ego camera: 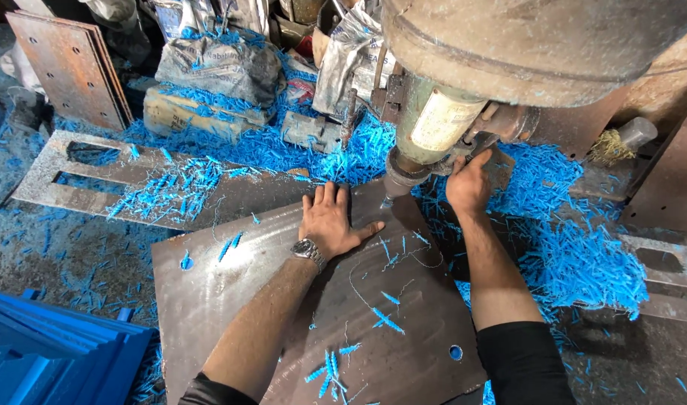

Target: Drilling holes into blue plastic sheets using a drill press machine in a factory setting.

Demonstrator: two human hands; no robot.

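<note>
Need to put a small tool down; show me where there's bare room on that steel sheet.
Barest: the steel sheet between the left hand and its punched corner hole. Crowded: blue shavings right of the right hand and behind the drill head.

Drill head (pixel 433 127) low over plate (pixel 283 300)

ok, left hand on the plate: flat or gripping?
Flat. The left hand lies palm-down, fingers spread, on the metal plate beside the drill bit.

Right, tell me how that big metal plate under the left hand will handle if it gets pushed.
The metal plate looks flat and thick, so probably stiff and heavy. Lying flat, it should slide, not tip. The left hand presses it open-palmed, and loose blue shavings around and beneath it may let it skid.
</note>
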